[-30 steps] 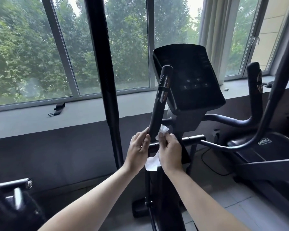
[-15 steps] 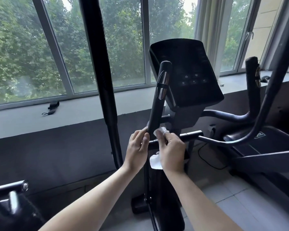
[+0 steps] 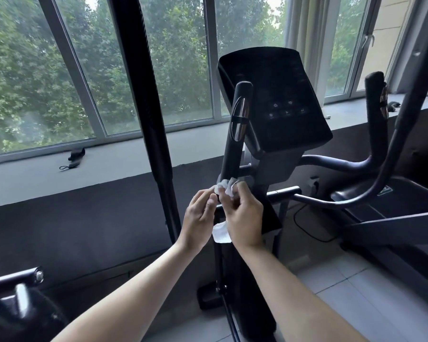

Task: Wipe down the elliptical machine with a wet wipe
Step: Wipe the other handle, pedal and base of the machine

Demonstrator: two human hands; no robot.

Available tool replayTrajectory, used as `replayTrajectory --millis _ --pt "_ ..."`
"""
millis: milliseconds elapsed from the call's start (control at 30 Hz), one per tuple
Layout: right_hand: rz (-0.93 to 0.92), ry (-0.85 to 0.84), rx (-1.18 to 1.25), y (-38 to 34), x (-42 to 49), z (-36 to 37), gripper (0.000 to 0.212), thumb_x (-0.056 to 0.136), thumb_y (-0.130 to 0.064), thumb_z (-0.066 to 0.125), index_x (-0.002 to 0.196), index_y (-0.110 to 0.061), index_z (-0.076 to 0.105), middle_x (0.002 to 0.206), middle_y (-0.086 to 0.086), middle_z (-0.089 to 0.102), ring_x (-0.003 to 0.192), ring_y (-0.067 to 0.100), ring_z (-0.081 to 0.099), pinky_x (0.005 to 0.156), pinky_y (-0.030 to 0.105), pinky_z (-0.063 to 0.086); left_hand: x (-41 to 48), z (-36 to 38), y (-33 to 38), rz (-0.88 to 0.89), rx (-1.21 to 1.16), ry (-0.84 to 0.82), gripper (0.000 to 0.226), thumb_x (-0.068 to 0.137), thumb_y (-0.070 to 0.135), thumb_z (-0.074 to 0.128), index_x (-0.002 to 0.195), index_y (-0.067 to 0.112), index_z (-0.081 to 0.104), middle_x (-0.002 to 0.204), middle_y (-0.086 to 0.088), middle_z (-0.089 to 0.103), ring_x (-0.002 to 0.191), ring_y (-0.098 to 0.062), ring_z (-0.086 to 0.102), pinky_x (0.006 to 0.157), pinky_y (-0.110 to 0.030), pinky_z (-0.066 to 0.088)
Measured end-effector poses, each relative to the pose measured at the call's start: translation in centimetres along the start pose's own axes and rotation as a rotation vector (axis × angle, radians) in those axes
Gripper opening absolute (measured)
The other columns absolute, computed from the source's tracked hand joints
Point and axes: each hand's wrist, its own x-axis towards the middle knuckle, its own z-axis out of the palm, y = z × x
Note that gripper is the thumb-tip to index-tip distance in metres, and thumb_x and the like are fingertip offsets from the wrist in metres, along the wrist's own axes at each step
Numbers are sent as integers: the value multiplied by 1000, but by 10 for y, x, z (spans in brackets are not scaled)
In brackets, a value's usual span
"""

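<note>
By my judgement the job is barely begun. The wet wipe [image 3: 226, 188] is bunched round the foot of the left handlebar grip [image 3: 235, 134], just below the frame's centre, and its tail hangs under the right hand [image 3: 244, 215], which pinches it. The left hand [image 3: 199, 218] curls in beside it; I cannot tell whether it holds wipe or bar. The console [image 3: 277, 99], right grip [image 3: 376, 112] and tall swing arm [image 3: 146, 95] likely remain. A cable [image 3: 304, 228] trails at lower right, clear of the hands.
</note>
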Motion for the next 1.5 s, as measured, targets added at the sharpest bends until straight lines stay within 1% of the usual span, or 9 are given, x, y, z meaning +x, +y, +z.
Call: replayTrajectory --millis 267,400,533,633,767,900,967,1300,1500 --pt "315 -108 70 32 -31 -6 41 94 -35 73 68 -20 45 56 -10 42 53 8 40 54 24 36 -2 1 4 -13 -7 24 30 109 16 45 127 28 66 122 13 65 117 -4 60 96 -15 44" --pt "403 -135 147 47 -16 -12 20 95 -49 63 96 -29 68 77 -7 66 70 15 62 69 33 51 0 5 1 -36 2 57 29 109 16 45 125 19 68 122 9 66 121 -6 58 99 -16 42" --pt "527 -245 354 46 8 -13 9 99 -20 65 101 -22 74 72 -11 64 70 8 58 73 25 46 8 8 5 -91 -48 67 28 110 17 44 110 30 69 116 4 66 113 -5 60 94 -14 42" --pt "514 -354 435 44 30 -13 11 97 -13 69 103 -15 77 86 -2 76 82 9 70 78 19 51 14 10 8 -113 -68 56 31 110 16 41 105 28 70 114 4 65 111 -1 59 91 -9 40" --pt "447 -489 232 63 63 6 15 92 -22 71 104 -17 79 92 -1 79 91 17 75 84 32 59 23 15 6 -172 -104 39 36 107 20 38 102 14 73 116 2 63 113 1 55 89 -4 38" --pt "462 -386 -46 87 77 24 13 90 -12 66 81 -18 72 66 -10 65 68 12 60 67 22 47 32 22 17 -199 -155 34 41 99 23 39 85 32 77 107 18 68 116 -1 54 89 -5 37" --pt "524 -327 -95 92 74 27 12 90 -8 64 87 -18 71 77 -5 69 78 17 64 75 30 50 37 23 23 -201 -156 -6 45 94 26 37 79 42 77 99 24 69 111 -6 56 87 -10 41" --pt "420 -287 60 108 60 29 22 97 -13 61 106 -25 77 84 -15 73 84 4 68 79 19 51 63 26 25 -409 -294 -178 14 99 10 56 91 16 66 63 17 62 56 5 56 54 -8 43" --pt "460 -138 -55 130 89 39 19 96 -16 63 109 -13 77 103 0 76 98 16 68 86 21 47 76 23 19 -435 -203 -209 24 105 22 53 119 26 73 88 12 73 76 2 66 66 -8 48"
